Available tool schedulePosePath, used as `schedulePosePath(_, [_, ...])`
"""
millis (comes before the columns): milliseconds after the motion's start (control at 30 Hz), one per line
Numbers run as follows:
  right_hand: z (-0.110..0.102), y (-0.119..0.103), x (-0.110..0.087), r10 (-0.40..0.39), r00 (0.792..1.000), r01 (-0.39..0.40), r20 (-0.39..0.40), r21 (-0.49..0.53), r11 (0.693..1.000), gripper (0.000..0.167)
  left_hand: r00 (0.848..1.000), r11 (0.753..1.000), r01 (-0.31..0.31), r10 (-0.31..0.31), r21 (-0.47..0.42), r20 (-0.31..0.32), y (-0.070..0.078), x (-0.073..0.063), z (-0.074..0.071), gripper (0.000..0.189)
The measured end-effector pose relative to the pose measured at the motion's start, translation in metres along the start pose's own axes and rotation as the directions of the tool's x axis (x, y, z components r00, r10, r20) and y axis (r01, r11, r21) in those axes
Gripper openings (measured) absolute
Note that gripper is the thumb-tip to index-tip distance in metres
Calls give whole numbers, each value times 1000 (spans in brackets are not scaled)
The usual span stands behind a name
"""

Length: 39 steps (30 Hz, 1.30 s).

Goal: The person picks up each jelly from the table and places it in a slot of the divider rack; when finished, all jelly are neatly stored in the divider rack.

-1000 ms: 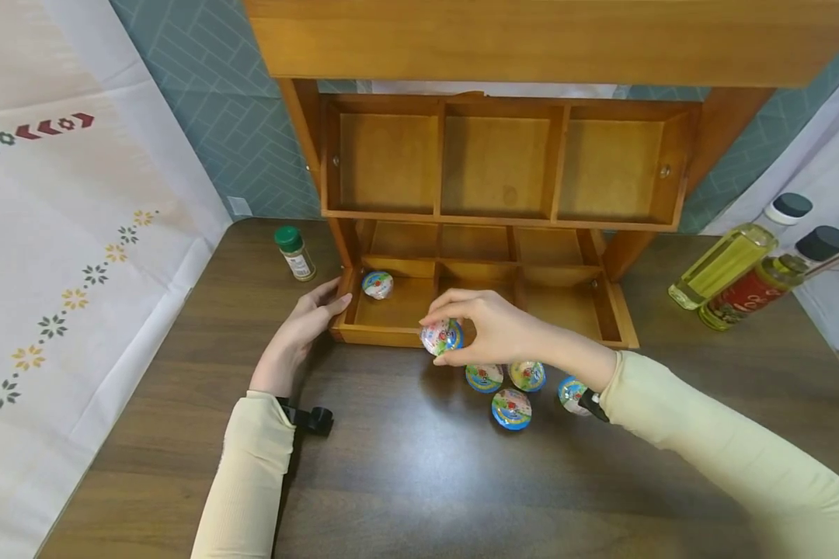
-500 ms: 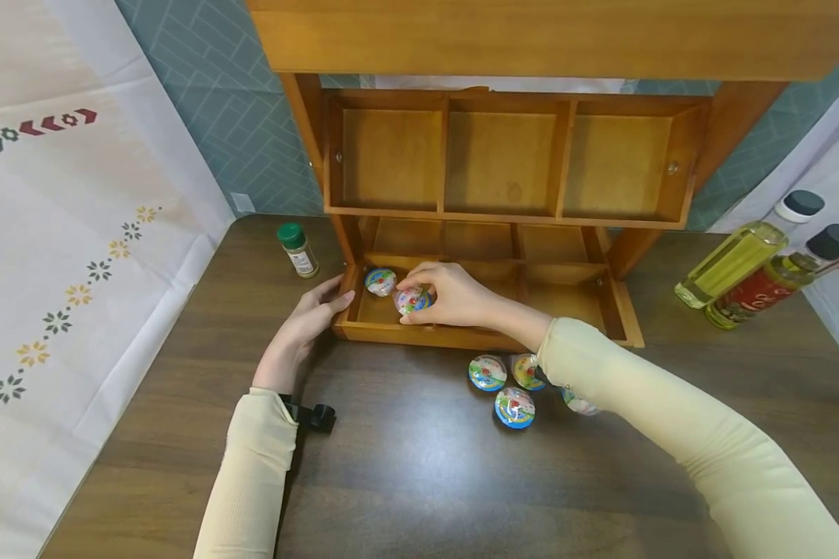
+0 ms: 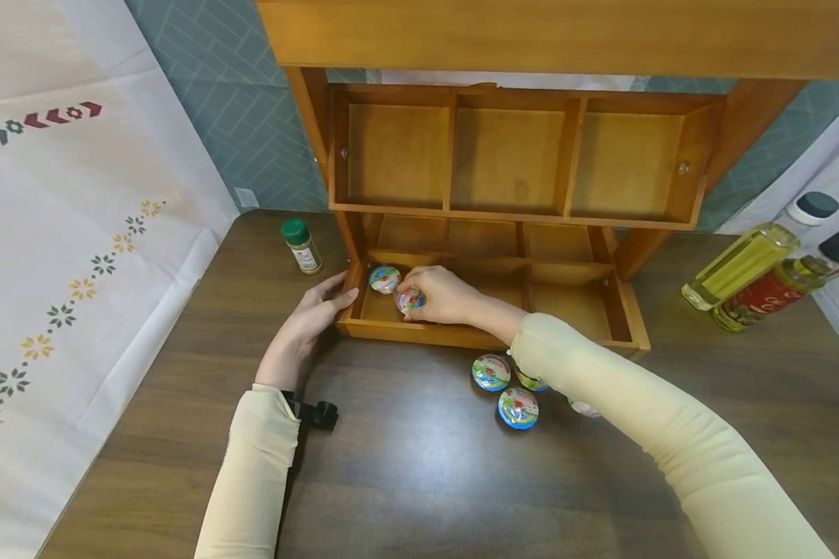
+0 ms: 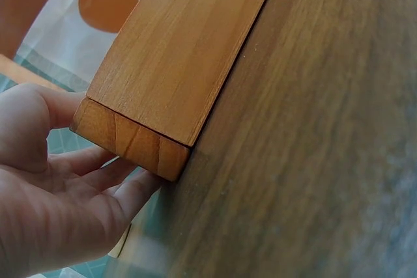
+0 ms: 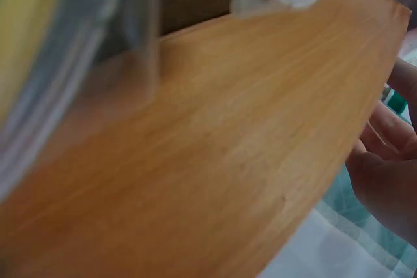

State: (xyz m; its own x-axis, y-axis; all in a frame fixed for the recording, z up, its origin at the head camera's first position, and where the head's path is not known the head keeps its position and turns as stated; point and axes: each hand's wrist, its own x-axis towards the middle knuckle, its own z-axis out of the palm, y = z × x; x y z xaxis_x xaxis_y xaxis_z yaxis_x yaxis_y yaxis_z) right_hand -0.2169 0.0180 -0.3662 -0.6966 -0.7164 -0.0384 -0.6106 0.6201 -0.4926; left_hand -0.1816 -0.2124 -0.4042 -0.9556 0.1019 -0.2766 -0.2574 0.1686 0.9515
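My left hand (image 3: 311, 314) holds the left end of the lower tray of a wooden rack (image 3: 398, 332). In the left wrist view its thumb is at the top edge of the end and its fingers lie along the side. Inside the tray's left compartment, my right hand (image 3: 443, 296) pinches a jelly cup (image 3: 409, 301) with a printed lid. Just left of it sits another jelly cup (image 3: 384, 279). On the table in front of the rack are more jelly cups, one with a blue rim (image 3: 518, 408) and one near it (image 3: 491, 373); others are partly hidden by the right sleeve.
Above the lower tray is a tilted upper tray (image 3: 506, 213) with three compartments. A green-capped spice jar (image 3: 302, 247) stands to the left of the rack. Two bottles, one of yellow oil (image 3: 744, 264) and one with a red label (image 3: 769, 287), stand to the right.
My right hand has carried the jelly cup from over the tray's front edge leftward into the left compartment, beside the other cup. The left hand has kept its place on the rack.
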Motion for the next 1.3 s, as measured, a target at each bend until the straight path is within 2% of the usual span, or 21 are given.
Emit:
schedulePosePath(133, [1, 0, 3, 16, 999, -16, 41, -8, 1000, 44, 1000, 1000, 7, -7, 1, 4, 0, 0, 0, 61])
schedulePosePath(300, [0, -3, 6, 37, 998, -37, 50, -4, 999, 43, 1000, 1000, 5, -5, -8, 4, 0, 0, 0, 60])
schedulePosePath(733, [-12, -1, -8, 77, 994, -76, 76, -13, 997, 55, 1000, 1000, -6, 6, 5, 19, 2, 3, 2, 60])
schedulePosePath(867, [-19, -2, -17, 64, 994, -65, 86, 10, 998, 53, 1000, 1000, -7, 7, -1, 15, 3, 1, 2, 60])
schedulePosePath(1033, [-23, -1, -34, 1, 998, -2, 69, 24, 1000, 51, 1000, 1000, 1, -1, -12, 12, 2, 1, 2, 60])
schedulePosePath(1167, [-25, 1, -52, -43, 998, 42, 37, 32, 999, 50, 1000, 1000, 7, -6, -19, 18, 0, 1, 1, 61])
schedulePosePath(1300, [-28, 0, -71, -79, 997, 80, -27, 69, 994, 49, 1000, 1000, 14, -13, -24, 20, -1, 0, 0, 61])
